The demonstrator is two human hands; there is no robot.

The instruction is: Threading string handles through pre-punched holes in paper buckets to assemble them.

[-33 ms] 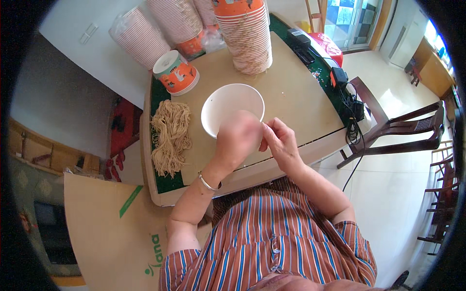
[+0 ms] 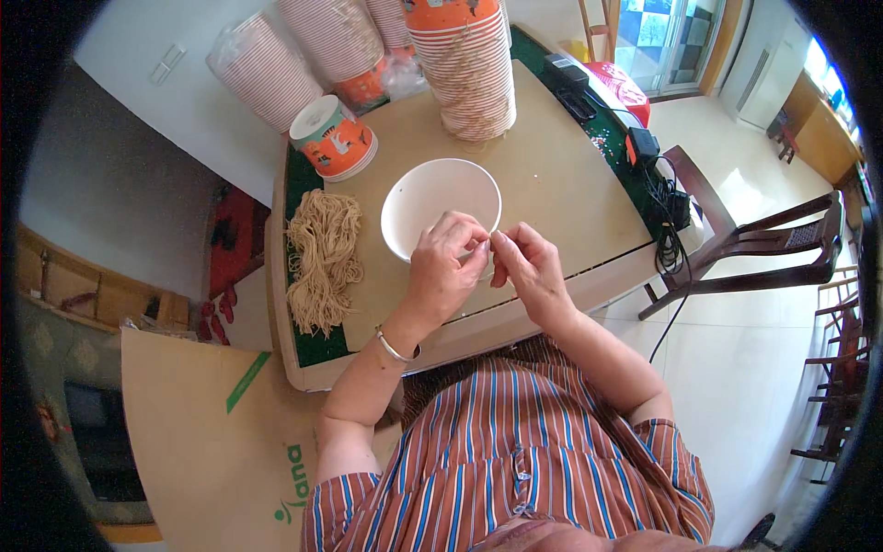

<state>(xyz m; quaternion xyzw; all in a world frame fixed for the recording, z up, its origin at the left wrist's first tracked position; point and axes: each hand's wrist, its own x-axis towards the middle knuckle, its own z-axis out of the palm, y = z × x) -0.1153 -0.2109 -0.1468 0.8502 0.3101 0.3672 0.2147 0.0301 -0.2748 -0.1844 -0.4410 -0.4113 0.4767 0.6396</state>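
A white paper bucket (image 2: 428, 212) lies on the table in front of me with its mouth and pale inside showing. My left hand (image 2: 445, 265) is closed in a pinch at the near right part of its rim. Beside it, my right hand (image 2: 532, 276) also pinches, its fingertips almost meeting the left ones. Whatever lies between the fingertips is too small to make out. To the left, a loose bundle of beige cord (image 2: 324, 262) rests near the table's edge. A tall stack of paper buckets (image 2: 469, 83), with cord strands along its side, stands beyond the bucket.
Orange printed buckets (image 2: 338, 144) and plastic-wrapped stacks (image 2: 269, 75) stand at the far left. Black adapters and cables (image 2: 671, 207) lie along the right edge. A dark wooden chair (image 2: 782, 239) is right of the table; a large cardboard sheet (image 2: 202, 414) is at lower left.
My left hand looked smeared in the other frame and shows sharply now. The bucket, the cord and my right hand are in the same places.
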